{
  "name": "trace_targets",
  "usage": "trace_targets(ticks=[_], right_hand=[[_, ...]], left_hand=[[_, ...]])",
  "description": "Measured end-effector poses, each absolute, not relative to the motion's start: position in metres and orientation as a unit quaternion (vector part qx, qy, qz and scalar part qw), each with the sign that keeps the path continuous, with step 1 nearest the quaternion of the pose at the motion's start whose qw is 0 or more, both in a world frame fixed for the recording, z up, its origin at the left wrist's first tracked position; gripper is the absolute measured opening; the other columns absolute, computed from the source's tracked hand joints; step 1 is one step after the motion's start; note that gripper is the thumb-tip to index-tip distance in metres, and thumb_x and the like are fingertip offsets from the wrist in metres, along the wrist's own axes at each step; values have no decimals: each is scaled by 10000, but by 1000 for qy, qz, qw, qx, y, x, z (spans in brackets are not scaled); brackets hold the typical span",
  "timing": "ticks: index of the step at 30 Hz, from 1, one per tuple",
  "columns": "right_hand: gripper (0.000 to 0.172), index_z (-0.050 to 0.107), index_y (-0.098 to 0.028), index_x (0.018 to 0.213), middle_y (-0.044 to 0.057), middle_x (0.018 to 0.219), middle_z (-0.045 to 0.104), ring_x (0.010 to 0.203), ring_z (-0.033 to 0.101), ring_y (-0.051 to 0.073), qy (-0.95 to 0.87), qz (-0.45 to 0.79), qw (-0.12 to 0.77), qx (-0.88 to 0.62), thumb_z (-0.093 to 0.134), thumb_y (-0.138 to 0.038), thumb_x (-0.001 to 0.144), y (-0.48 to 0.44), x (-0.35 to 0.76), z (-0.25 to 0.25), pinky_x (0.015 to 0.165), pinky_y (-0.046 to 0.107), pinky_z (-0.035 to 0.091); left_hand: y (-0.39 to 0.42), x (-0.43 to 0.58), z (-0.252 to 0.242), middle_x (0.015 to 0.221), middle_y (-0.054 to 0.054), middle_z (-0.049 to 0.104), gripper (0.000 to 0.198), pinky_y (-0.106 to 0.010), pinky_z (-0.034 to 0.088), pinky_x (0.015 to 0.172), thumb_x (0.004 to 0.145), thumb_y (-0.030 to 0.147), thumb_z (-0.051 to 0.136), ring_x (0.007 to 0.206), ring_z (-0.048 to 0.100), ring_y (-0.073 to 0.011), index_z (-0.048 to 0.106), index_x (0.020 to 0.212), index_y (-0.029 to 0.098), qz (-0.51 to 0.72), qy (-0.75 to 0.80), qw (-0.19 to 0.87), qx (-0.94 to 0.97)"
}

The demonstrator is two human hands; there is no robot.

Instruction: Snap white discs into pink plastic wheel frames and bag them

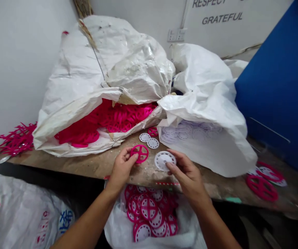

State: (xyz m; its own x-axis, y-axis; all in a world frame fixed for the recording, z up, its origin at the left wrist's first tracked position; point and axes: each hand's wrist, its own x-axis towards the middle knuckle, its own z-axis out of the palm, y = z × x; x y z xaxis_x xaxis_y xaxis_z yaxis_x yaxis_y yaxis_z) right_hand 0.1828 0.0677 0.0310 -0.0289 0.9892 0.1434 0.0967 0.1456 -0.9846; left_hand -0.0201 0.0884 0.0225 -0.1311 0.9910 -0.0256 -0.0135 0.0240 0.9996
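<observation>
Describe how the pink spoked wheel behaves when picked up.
The pink spoked wheel probably feels light, given its open spokes. It looks stiff, keeping its round shape in the left hand. On edge, it may roll.

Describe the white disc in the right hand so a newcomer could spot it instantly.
Find the wooden table under the big white sacks. At its front edge, the right hand pinches a white perforated disc. Unlike the two similar discs lying farther back, it is in hand, beside the magenta spoked wheel in the left hand.
</observation>
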Motion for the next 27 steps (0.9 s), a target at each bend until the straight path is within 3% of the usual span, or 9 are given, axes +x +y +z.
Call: trace_targets(ticks=[2, 5, 8, 11, 16, 20, 24, 27], right_hand=[[372, 558, -231, 1200, 61, 1017, 638, 808, 596, 176, -594, 420, 494, -476, 556, -331, 842, 61, 173, 28, 661, 275, 504], [350, 601, -234, 1185, 70, 1026, 604, 840, 592, 182, -658, 314, 467, -500, 553, -297, 845, 54, 169, 19, 754, 309, 496], [337, 630, -238, 1172, 95, 1087, 570, 922, 590, 202, -693, 248, 449, -507, 539, -288, 851, 48, 172, 12, 804, 325, 485], [292, 661, -239, 1116, 77, 1019, 630, 935, 601, 192, -703, 294, 436, -480, 481, -279, 890, 46, 174, 12, 816, 312, 475], [253, 659, -201, 1045, 27, 770, 640, 659, 580, 142, -652, 390, 435, -484, 489, -302, 888, 48, 174, 15, 609, 251, 456], [249, 608, -196, 1065, -14, 677, 592, 545, 521, 112, -580, 491, 445, -474, 488, -321, 887, 48, 178, 16, 538, 231, 425], [316, 533, -235, 1147, 13, 956, 642, 823, 604, 144, -603, 534, 422, -416, 573, -238, 834, 38, 183, 15, 743, 263, 464], [305, 529, -237, 1130, 7, 942, 646, 848, 597, 146, -635, 506, 404, -421, 574, -209, 830, 30, 183, 15, 757, 263, 452]], left_hand=[[64, 3, 20, 933, -47, 672, 384, -264, 533, 650, 756, 366, 652, 734, 643, -150, 561, 1086, 191, 519, 478, 609, 361], [42, 24, 16, 1033, -70, 666, 385, -286, 545, 728, 785, 389, 633, 835, 647, -163, 580, 1113, 194, 521, 432, 665, 315], [36, 28, 9, 1087, -77, 654, 369, -301, 548, 744, 824, 416, 579, 916, 637, -195, 592, 1115, 191, 521, 431, 653, 341], [34, 24, 6, 1122, -79, 646, 371, -321, 540, 775, 844, 420, 542, 964, 626, -220, 599, 1126, 185, 499, 462, 607, 411], [30, 21, 10, 1135, -73, 646, 330, -327, 424, 972, 883, 374, 493, 1095, 562, -216, 625, 1103, 166, 489, 493, 482, 535], [23, 22, 13, 1166, -79, 619, 443, -322, 521, 813, 858, 371, 534, 974, 624, -210, 468, 1261, 201, 461, 461, 575, 495], [16, 21, 9, 1053, -83, 651, 445, -308, 548, 707, 830, 348, 570, 832, 663, -200, 439, 1221, 180, 438, 464, 607, 474], [11, 18, 4, 939, -73, 672, 434, -299, 542, 674, 838, 366, 552, 732, 668, -184, 433, 1201, 161, 415, 494, 595, 480]])
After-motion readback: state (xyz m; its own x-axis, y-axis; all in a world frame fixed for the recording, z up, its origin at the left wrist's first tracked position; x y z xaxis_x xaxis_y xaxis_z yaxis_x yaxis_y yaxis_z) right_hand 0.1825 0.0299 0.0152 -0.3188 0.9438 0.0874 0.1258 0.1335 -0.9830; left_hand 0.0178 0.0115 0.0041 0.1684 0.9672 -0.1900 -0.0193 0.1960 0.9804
